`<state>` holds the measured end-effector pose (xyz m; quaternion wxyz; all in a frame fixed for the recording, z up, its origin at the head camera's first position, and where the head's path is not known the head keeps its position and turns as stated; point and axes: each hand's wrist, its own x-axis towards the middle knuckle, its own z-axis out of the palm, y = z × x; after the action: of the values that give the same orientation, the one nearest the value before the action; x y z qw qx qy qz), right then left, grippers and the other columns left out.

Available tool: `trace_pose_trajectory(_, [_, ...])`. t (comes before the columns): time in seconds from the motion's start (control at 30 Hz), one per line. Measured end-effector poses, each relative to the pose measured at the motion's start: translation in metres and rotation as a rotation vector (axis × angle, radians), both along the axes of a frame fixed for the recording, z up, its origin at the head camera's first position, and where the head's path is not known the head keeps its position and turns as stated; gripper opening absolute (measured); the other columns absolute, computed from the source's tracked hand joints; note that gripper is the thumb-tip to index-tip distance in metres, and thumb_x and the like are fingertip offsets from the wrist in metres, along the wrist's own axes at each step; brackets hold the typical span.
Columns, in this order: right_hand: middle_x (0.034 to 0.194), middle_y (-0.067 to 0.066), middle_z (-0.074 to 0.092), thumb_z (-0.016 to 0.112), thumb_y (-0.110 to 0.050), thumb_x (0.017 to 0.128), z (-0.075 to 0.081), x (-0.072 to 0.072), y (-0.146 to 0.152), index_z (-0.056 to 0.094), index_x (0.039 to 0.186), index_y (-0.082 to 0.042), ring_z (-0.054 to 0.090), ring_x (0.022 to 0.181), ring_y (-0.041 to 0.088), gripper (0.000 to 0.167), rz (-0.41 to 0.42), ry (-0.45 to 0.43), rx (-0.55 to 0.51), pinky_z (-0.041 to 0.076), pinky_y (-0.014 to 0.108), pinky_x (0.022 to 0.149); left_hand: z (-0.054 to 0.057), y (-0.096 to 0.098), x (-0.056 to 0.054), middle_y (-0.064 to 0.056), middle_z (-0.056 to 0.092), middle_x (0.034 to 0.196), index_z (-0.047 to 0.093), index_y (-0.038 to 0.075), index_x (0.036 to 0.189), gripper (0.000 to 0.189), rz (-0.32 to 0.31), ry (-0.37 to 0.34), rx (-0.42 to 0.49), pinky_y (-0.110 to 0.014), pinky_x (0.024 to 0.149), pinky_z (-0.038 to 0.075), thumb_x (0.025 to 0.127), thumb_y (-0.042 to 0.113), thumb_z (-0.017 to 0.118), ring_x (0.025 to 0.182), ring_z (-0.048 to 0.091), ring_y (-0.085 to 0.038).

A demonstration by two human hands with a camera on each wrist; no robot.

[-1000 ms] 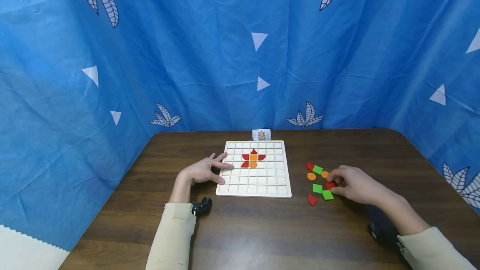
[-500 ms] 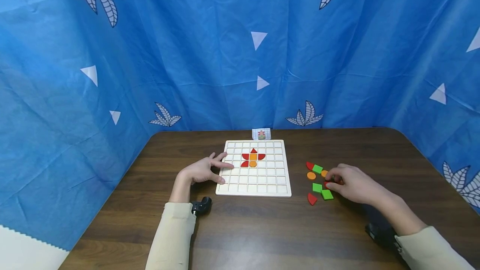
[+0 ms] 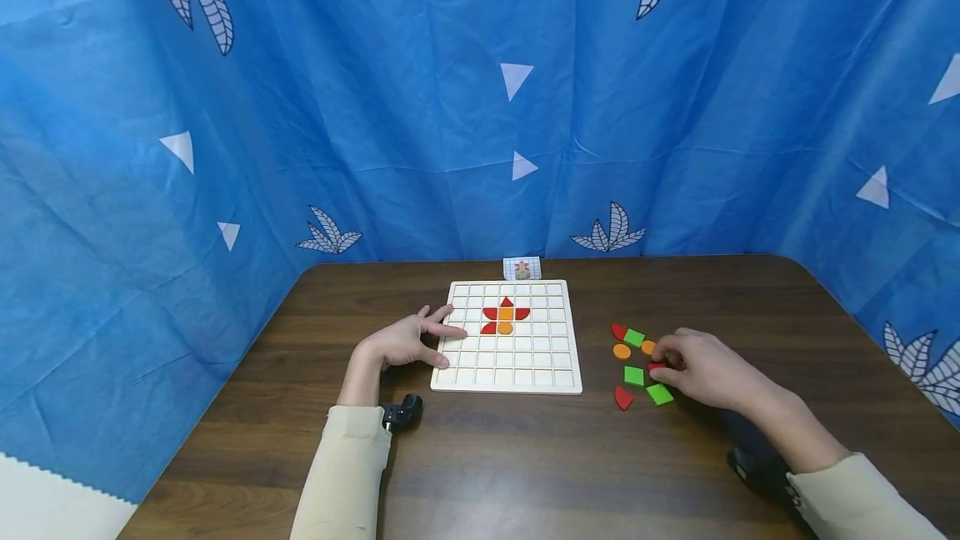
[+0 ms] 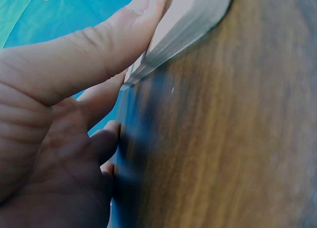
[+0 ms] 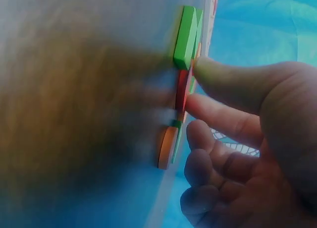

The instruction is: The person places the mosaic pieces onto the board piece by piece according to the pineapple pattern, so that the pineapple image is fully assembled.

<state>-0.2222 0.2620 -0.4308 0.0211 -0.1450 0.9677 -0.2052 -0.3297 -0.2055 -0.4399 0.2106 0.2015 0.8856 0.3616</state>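
Note:
My left hand rests on the left edge of a white grid board, thumb and fingers spread. In the left wrist view its thumb lies on the board's rim. On the board, red and orange tiles form a small figure around an orange circle tile. To the right, my right hand pinches a red tile between thumb and index finger, low at the table. Most of that tile's outline is hidden. A green square tile lies just in front of the thumb.
Around the right hand lie a red quarter-round tile, an orange round tile and several other loose tiles. A small picture card stands behind the board. Blue cloth hangs behind the brown table.
My right hand has shifted slightly left with the red tile. The nearest green square tile first went slightly left, then right, and turned. The left hand stays where it was.

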Motion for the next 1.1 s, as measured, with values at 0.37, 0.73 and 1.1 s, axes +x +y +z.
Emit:
trace_pose_trajectory(0.37, [0.082,-0.003,0.065,0.08,-0.008,0.088,0.006,0.001,-0.004,0.075,0.104,-0.008,0.052,0.072,0.014,0.017,-0.005,-0.044,0.006,0.048,0.025,0.061,-0.001,0.0,-0.001,-0.001,0.022,0.173,0.071,0.029,0.133,0.053,-0.009,0.003,-0.013,-0.071,0.123,0.006,0.083,0.019,0.086,0.161,-0.008,-0.039])
trace_pose_trajectory(0.73, [0.085,-0.002,0.066,0.081,-0.01,0.086,0.002,0.0,-0.007,0.072,0.097,-0.008,0.056,0.075,0.013,0.014,-0.009,0.0,0.0,0.053,0.031,0.067,-0.002,0.0,-0.001,0.003,0.024,0.172,0.072,0.032,0.131,0.053,0.002,0.004,-0.013,-0.07,0.124,0.008,0.082,0.02,0.087,0.161,-0.007,-0.037])
trace_pose_trajectory(1.1, [0.088,0.002,0.066,0.085,-0.014,0.084,0.003,0.0,-0.011,0.072,0.108,-0.002,0.055,0.078,0.016,0.029,-0.039,0.015,0.023,0.053,0.034,0.069,-0.003,0.001,-0.001,0.004,0.025,0.172,0.073,0.033,0.131,0.053,0.013,-0.006,-0.01,-0.071,0.124,0.007,0.081,0.019,0.087,0.162,-0.008,-0.036])
